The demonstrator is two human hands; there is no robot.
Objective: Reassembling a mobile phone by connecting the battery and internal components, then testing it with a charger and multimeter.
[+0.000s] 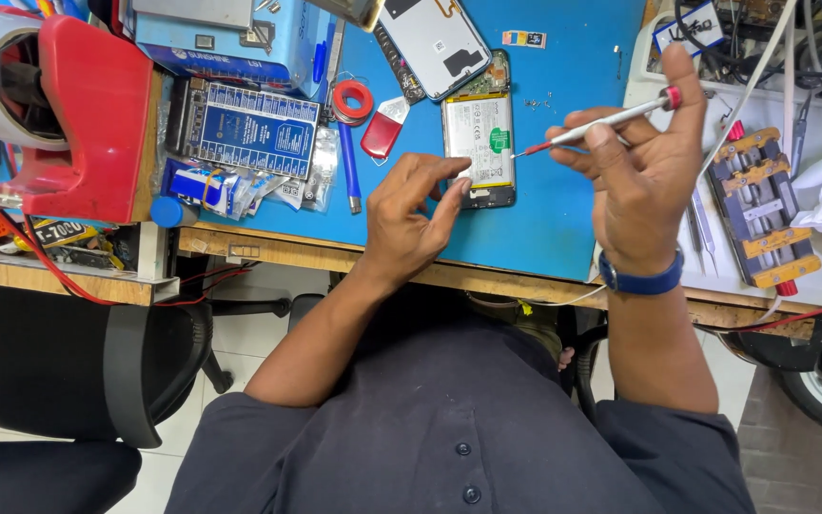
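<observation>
An opened smartphone (479,124) lies on the blue work mat (563,219), its battery and circuit board exposed. My left hand (411,214) hovers over the phone's lower end, thumb and forefinger pinched close together, possibly on a tiny part I cannot make out. My right hand (639,162) is raised to the right of the phone and grips a slim screwdriver (601,124) with a red cap, its tip pointing left toward the phone's edge. A blue band circles my right wrist.
A detached phone back cover (435,38) lies above the phone. A red tape roll (352,100), a red pry tool (382,128), a blue pen (348,167) and a dark test board (249,128) sit to the left. An orange-and-grey clamp fixture (758,205) rests at right. A red fan (59,105) stands far left.
</observation>
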